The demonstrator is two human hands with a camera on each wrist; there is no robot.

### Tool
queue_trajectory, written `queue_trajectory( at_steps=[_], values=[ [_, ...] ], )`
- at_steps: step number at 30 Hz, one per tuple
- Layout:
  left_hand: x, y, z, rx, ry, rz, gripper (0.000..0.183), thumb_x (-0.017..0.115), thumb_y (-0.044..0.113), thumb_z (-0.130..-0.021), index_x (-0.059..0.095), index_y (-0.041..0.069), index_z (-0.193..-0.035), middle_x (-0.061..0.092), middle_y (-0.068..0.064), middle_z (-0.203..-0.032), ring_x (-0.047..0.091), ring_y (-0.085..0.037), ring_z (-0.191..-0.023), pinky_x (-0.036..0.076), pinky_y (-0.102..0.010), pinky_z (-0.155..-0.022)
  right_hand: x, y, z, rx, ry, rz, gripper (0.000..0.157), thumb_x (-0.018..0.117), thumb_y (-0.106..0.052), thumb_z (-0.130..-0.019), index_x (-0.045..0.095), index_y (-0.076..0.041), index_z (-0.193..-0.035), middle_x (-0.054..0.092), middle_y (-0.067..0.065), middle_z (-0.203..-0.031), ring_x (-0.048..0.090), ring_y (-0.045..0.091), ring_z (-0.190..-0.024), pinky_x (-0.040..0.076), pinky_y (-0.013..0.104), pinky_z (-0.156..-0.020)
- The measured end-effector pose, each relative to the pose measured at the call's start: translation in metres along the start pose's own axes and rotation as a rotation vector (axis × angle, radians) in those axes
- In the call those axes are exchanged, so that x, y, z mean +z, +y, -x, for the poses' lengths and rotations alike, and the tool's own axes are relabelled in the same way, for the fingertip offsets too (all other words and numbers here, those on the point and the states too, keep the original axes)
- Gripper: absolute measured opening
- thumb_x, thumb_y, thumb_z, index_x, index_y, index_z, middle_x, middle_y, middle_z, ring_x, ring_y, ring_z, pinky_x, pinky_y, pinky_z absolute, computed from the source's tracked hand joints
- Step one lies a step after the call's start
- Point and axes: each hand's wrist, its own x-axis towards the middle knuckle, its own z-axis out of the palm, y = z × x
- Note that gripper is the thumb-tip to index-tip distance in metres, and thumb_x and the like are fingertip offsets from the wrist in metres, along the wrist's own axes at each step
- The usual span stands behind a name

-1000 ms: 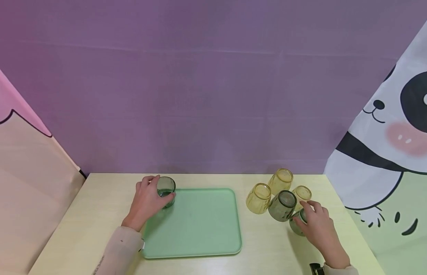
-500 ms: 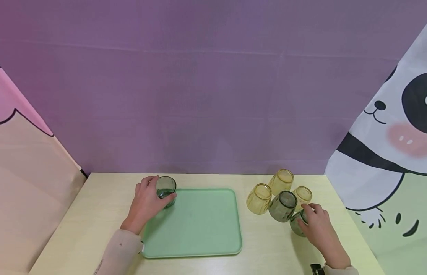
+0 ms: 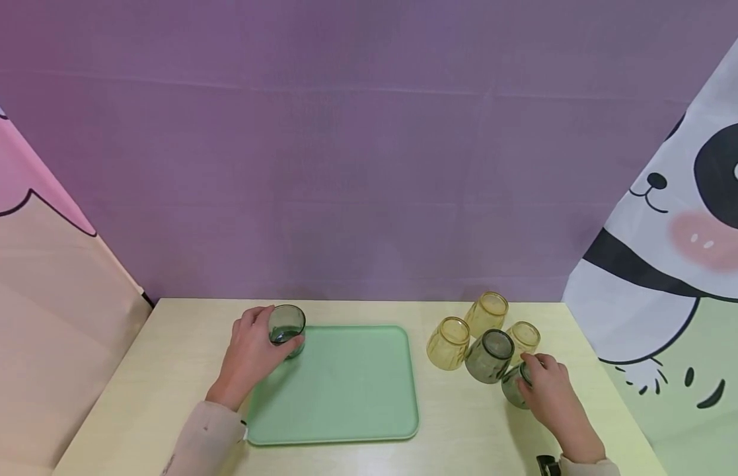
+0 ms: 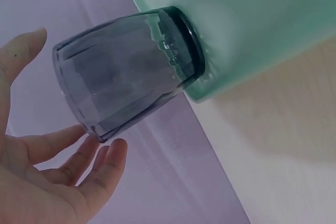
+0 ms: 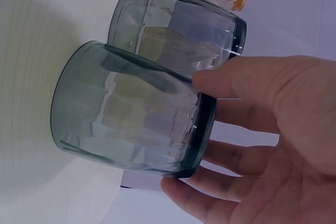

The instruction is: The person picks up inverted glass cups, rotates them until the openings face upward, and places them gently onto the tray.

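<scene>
A grey-green drinking glass stands upright on the back left corner of the green tray. My left hand is spread about its rim. In the left wrist view the thumb shows a gap from the glass, and the fingertips are right at the rim. Over on the right, another grey-green glass stands upside down on the table. My right hand holds its base between thumb and fingertips from above. A second upside-down grey-green glass is close beside it.
Three yellow glasses stand upside down behind the grey-green pair: a left one, a back one and a right one. The pale wooden table ends at a purple backdrop, with printed cloths on both sides.
</scene>
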Motion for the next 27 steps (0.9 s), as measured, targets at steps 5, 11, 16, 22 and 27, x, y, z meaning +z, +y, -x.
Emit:
queue_trajectory(
  at_steps=[5,11,16,22,27],
  values=[
    [-0.004,0.004,0.004,-0.013,0.015,0.003,0.088,0.074,0.053,-0.086,0.044,-0.006,-0.144,0.040,-0.026,-0.142,0.033,-0.048,-0.131,0.044,-0.063,-0.094,0.002,0.003,0.000,-0.049,0.039,0.021,0.038,0.078,0.003,-0.079,0.061,0.015,-0.111,0.059,0.033,-0.098,0.056,0.052,-0.091,0.045,0.062,-0.080],
    [-0.007,0.007,0.009,0.006,0.055,0.011,0.086,0.076,0.051,-0.085,0.046,-0.006,-0.142,0.043,-0.026,-0.140,0.036,-0.048,-0.129,0.044,-0.062,-0.094,0.005,0.005,0.001,-0.097,0.103,0.035,0.039,0.081,0.006,-0.073,0.062,0.014,-0.107,0.060,0.029,-0.091,0.058,0.048,-0.086,0.045,0.060,-0.075],
    [-0.010,0.011,0.015,0.009,0.074,0.020,0.083,0.078,0.050,-0.084,0.049,-0.004,-0.141,0.044,-0.025,-0.138,0.038,-0.047,-0.127,0.045,-0.063,-0.092,0.004,0.003,0.003,-0.146,0.145,0.041,0.041,0.085,0.006,-0.069,0.064,0.012,-0.103,0.060,0.027,-0.088,0.059,0.045,-0.082,0.046,0.059,-0.070],
    [-0.013,0.018,0.022,0.020,0.086,0.040,0.081,0.078,0.049,-0.084,0.051,-0.002,-0.140,0.045,-0.023,-0.138,0.040,-0.045,-0.126,0.044,-0.062,-0.093,-0.007,-0.007,0.005,-0.122,0.076,0.025,0.040,0.086,-0.002,-0.074,0.065,0.009,-0.105,0.060,0.026,-0.088,0.059,0.045,-0.077,0.049,0.058,-0.070],
    [-0.016,0.026,0.027,0.043,0.092,0.072,0.082,0.078,0.051,-0.084,0.051,-0.002,-0.141,0.046,-0.022,-0.139,0.042,-0.045,-0.126,0.043,-0.061,-0.096,-0.016,-0.017,0.006,-0.066,-0.017,-0.074,0.038,0.084,-0.007,-0.080,0.065,0.009,-0.109,0.062,0.023,-0.091,0.061,0.043,-0.079,0.053,0.055,-0.071]
  ],
)
